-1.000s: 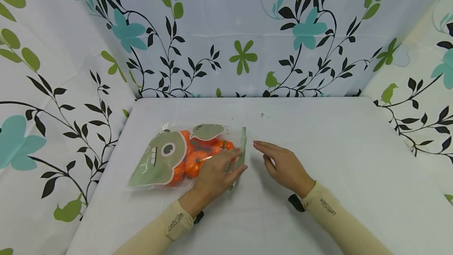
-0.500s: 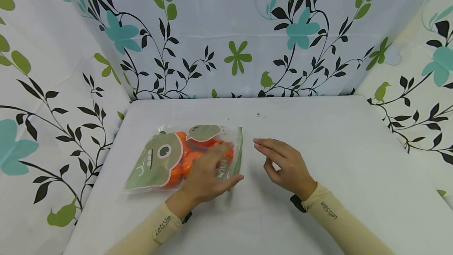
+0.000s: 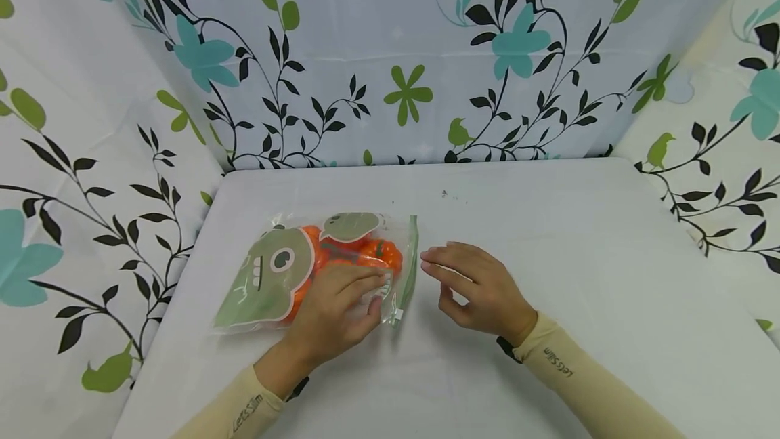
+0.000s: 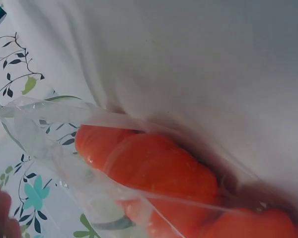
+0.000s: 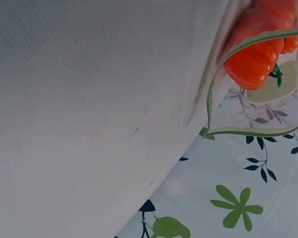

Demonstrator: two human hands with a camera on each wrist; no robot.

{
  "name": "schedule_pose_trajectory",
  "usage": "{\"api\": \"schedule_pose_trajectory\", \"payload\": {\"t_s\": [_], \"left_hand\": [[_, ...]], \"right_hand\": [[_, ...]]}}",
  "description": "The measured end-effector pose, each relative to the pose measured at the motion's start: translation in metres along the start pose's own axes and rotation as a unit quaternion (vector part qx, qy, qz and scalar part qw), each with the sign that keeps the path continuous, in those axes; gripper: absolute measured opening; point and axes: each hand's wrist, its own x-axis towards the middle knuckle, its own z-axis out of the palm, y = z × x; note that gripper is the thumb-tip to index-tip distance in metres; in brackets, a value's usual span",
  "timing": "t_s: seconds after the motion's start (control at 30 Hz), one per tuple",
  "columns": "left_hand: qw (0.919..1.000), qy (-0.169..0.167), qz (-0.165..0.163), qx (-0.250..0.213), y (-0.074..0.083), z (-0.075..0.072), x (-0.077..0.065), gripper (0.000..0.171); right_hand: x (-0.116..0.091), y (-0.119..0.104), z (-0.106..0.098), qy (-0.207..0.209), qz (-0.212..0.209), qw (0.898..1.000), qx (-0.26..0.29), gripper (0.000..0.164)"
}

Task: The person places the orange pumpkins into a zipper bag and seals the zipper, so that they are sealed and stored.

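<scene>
A clear zip bag (image 3: pixel 262 290) with a green cartoon print lies on the table's left half, holding several orange ribbed pumpkins (image 3: pixel 380 254) with green stems. Its green-edged mouth (image 5: pixel 211 101) faces right and gapes in the right wrist view; a small white slider (image 3: pixel 399 314) sits at the near end. My left hand (image 3: pixel 332 307) rests on the bag's near right part, fingers loosely bent, covering some pumpkins. Just right of the mouth, my right hand (image 3: pixel 481 286) hovers with loosely bent fingers and holds nothing. In the left wrist view, pumpkins (image 4: pixel 159 173) show through the plastic.
A white cloth covers the table (image 3: pixel 579 242). Leaf-patterned curtains (image 3: pixel 341 53) hang behind it and along both sides. Small dark specks (image 3: pixel 445 194) mark the cloth near the back edge.
My left hand has slid left and toward me, off the mouth edge and across the bag. My right hand has shifted slightly left, nearer the mouth. The bag has hardly moved.
</scene>
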Motion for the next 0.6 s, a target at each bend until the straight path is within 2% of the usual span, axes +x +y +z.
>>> {"api": "schedule_pose_trajectory", "payload": {"t_s": [0.13,0.27,0.4,0.6], "left_hand": [[0.9965,-0.018,0.081,0.010,0.004,-0.002,-0.002,0.016],[0.9881,-0.052,0.140,0.038,0.007,-0.001,-0.004,0.019],[0.9772,-0.073,0.181,0.084,0.009,0.001,-0.009,0.032],[0.9632,-0.092,0.215,0.132,0.012,0.003,-0.017,0.035]], "right_hand": [[0.002,-0.005,0.003,-0.017,-0.026,1.000,-0.005,0.037],[0.002,-0.010,0.007,-0.022,-0.067,0.997,-0.014,0.030],[0.001,-0.014,0.012,-0.022,-0.103,0.994,-0.015,0.027],[-0.003,-0.020,0.019,-0.041,-0.125,0.991,-0.010,0.025]]}}
